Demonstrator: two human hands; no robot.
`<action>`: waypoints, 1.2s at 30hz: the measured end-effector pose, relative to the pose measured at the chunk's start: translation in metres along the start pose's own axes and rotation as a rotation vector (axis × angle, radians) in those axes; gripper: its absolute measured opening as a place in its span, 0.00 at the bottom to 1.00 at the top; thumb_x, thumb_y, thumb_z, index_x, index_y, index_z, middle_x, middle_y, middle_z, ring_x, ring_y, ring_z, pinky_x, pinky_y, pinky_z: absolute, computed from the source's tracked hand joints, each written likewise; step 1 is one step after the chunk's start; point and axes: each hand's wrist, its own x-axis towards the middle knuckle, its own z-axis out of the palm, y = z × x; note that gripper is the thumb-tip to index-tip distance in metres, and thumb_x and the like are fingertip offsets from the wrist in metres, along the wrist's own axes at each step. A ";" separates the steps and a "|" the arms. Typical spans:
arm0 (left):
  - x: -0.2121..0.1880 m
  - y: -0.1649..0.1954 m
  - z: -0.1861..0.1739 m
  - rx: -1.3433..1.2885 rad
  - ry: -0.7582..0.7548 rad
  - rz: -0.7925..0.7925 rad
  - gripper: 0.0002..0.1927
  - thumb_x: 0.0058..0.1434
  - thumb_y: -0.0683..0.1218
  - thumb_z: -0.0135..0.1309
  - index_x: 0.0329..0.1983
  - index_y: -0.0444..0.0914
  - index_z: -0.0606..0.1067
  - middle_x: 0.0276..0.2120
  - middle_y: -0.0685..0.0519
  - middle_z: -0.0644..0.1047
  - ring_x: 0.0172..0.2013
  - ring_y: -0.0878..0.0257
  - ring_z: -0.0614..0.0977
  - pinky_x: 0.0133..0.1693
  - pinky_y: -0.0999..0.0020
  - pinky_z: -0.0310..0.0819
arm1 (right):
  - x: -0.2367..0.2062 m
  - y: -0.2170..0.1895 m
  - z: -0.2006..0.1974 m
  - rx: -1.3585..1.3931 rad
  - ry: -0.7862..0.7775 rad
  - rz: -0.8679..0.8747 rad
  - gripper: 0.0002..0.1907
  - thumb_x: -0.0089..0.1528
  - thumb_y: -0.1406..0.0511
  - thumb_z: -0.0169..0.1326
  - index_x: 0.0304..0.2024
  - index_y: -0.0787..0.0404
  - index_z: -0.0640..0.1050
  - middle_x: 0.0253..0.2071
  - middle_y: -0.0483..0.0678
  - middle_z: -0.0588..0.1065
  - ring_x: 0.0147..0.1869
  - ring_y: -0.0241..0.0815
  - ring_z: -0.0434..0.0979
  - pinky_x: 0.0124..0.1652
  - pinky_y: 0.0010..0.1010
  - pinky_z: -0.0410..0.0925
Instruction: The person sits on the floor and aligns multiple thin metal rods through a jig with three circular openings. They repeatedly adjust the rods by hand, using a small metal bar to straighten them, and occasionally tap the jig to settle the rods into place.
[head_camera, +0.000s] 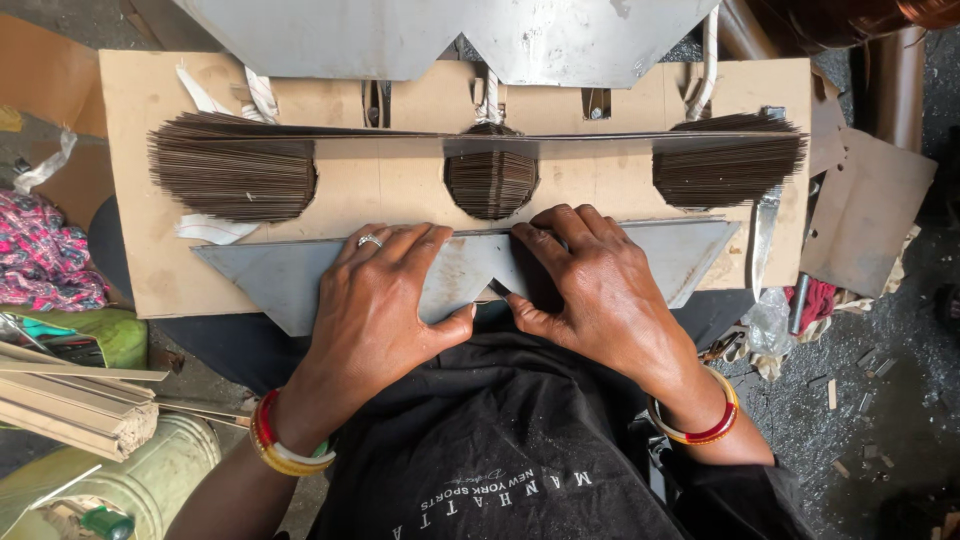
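I have both hands flat on a grey notched steel sheet (300, 280) that lies across the near edge of a cardboard board (130, 150) resting on my lap. My left hand (385, 300) presses down left of the centre notch, fingers spread and open, thumb hooked at the near edge; my right hand (590, 285) presses just right of the notch, fingertips at the sheet's far edge. Neither is gripping, both lie palm down. Beyond the sheet stand three stacks of thin dark laminations: a wide one at far left (235, 170), a small one in the middle (490, 180), another at far right (725, 160). A second grey plate (560, 35) overhangs the board's far side, with white cloth ties (260, 95) beside it. To do this well, I judge I should keep even pressure on both sides of the notch, hold the far edge parallel to the stacks, and keep my fingertips clear of the sharp edges
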 end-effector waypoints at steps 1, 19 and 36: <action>0.000 0.000 0.000 0.007 0.000 -0.001 0.36 0.44 0.55 0.68 0.54 0.32 0.77 0.51 0.41 0.79 0.52 0.42 0.80 0.60 0.48 0.65 | 0.000 0.000 0.001 0.000 0.010 0.003 0.35 0.50 0.55 0.65 0.55 0.69 0.77 0.50 0.58 0.74 0.52 0.59 0.73 0.51 0.47 0.68; -0.015 0.000 0.007 0.164 0.147 0.117 0.35 0.46 0.54 0.65 0.56 0.34 0.71 0.51 0.47 0.75 0.52 0.52 0.76 0.59 0.50 0.59 | -0.009 -0.008 0.009 -0.035 0.094 0.069 0.29 0.52 0.58 0.66 0.49 0.68 0.74 0.45 0.59 0.72 0.51 0.61 0.70 0.51 0.49 0.65; -0.040 -0.096 -0.024 0.555 0.361 0.457 0.15 0.72 0.49 0.55 0.60 0.44 0.75 0.46 0.57 0.75 0.52 0.63 0.76 0.50 0.60 0.63 | -0.009 0.036 0.014 -0.456 0.088 -0.103 0.03 0.57 0.68 0.66 0.31 0.61 0.84 0.19 0.46 0.77 0.23 0.39 0.78 0.29 0.32 0.71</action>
